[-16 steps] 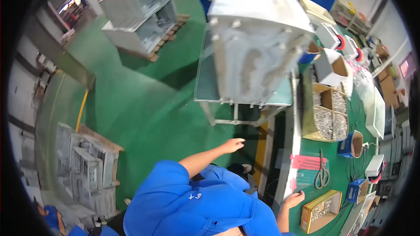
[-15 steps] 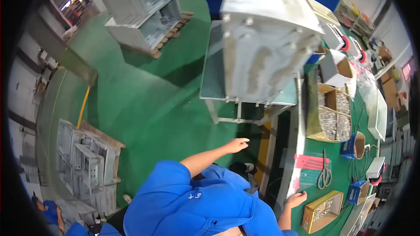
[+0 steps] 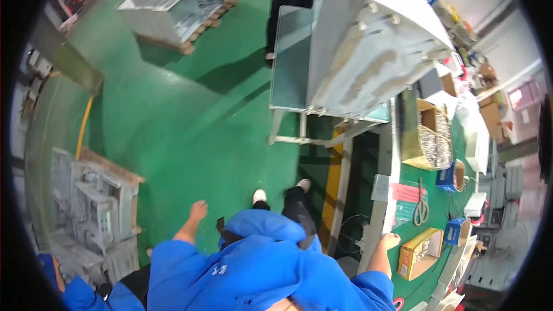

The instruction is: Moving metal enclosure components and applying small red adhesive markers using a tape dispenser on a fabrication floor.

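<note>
left hand (image 3: 198, 212) over green floor (image 3: 173, 115); right hand (image 3: 391, 240) by edge of green worktop (image 3: 436, 210), near its open yellow cardboard box (image 3: 406, 260). fingers: cannot tell, either hand. judged: between handlings; grasping calls for reaching.

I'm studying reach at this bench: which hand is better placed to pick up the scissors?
Likely the right hand: it is at the workbench, near the scissors. The left hand is on the person's other side, seen against the green floor, away from the workbench.
</note>
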`<state>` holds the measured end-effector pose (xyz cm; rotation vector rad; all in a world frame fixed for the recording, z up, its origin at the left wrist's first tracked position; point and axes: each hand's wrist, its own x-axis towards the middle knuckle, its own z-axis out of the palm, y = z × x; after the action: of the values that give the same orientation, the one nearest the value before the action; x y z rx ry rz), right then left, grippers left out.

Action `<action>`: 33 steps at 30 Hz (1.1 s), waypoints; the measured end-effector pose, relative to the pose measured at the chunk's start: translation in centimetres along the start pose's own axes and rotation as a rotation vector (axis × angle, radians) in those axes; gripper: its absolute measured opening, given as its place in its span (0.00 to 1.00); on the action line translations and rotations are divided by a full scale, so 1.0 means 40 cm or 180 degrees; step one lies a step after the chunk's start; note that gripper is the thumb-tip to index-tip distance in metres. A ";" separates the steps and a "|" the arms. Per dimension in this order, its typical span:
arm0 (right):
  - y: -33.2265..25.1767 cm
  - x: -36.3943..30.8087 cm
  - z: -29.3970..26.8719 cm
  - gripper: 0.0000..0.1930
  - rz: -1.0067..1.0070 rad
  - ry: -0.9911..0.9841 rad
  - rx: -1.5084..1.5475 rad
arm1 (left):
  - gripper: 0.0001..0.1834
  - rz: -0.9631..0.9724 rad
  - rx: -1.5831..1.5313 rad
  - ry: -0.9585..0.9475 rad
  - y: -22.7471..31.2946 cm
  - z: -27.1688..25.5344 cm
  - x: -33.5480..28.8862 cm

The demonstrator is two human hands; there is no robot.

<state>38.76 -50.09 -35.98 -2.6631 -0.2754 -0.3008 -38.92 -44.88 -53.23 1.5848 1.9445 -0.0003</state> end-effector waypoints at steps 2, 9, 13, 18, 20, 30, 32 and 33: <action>0.005 0.024 0.006 0.10 0.0381 0.0098 -0.0333 | 0.16 0.1316 0.2031 -0.0579 -0.046 0.016 0.015; -0.116 -0.011 -0.037 0.11 0.0841 0.0226 -0.1169 | 0.19 -0.1023 -0.2072 -0.0520 0.279 -0.066 -0.011; -0.098 -0.015 -0.008 0.11 0.0735 0.0011 -0.1157 | 0.19 0.0346 -0.1403 -0.0219 0.451 -0.119 0.105; -0.084 -0.005 -0.005 0.11 0.0764 0.0203 -0.1219 | 0.09 0.1038 -0.2983 -0.0613 0.927 -0.274 0.192; -0.088 -0.001 -0.008 0.11 0.0785 0.0192 -0.1243 | 0.11 0.1112 -0.3125 -0.0857 1.103 -0.321 0.216; -0.100 -0.002 -0.004 0.10 0.0767 0.0238 -0.1337 | 0.14 -0.0481 -0.5247 -0.1033 1.471 -0.270 0.443; -0.095 -0.001 0.002 0.09 0.0742 0.0270 -0.1345 | 0.12 -0.0369 -0.5399 -0.1037 1.465 -0.259 0.468; -0.093 -0.002 0.004 0.09 0.0734 0.0298 -0.1357 | 0.11 -0.0303 -0.5482 -0.1039 1.462 -0.257 0.482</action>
<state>37.83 -46.76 -34.63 -3.0477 0.1440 -0.4500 6.46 -7.68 -31.95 0.2570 0.9832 0.9960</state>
